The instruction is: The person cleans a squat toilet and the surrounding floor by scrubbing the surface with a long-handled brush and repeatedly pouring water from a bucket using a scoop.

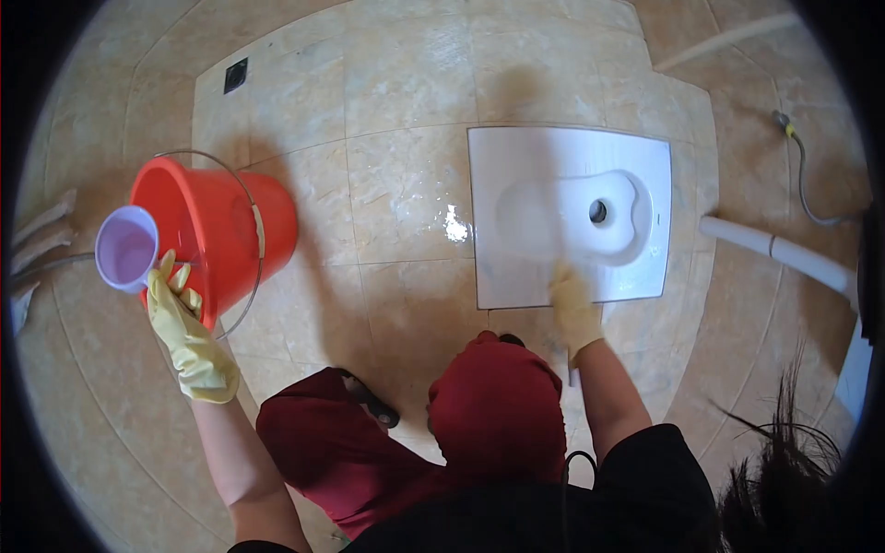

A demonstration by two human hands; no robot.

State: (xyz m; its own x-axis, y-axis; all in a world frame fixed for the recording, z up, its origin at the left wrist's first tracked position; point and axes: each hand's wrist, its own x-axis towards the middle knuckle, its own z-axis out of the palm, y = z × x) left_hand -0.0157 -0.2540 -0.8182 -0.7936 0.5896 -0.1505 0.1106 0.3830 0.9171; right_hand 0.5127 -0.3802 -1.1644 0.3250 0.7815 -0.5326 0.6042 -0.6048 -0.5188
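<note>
My left hand (192, 336), in a pale yellow rubber glove, grips a purple plastic cup (129, 247) at the rim of a red bucket (244, 230). The cup's mouth faces up toward me; its grip is partly hidden by the fingers. My right hand (574, 304), gloved the same way, is closed round a long-handled brush at the near edge of a white squat toilet (502, 286). Below the fist the end of the brush's handle (573, 376) shows. Motion smears the far part of the brush, leaving its head indistinct.
A wet patch (452, 224) shines on the tiled floor left of the toilet. A white pipe (779, 249) and a grey hose (804, 189) are at the right. A dark floor drain (236, 76) sits at the far left. My knees (498, 410) are close in front.
</note>
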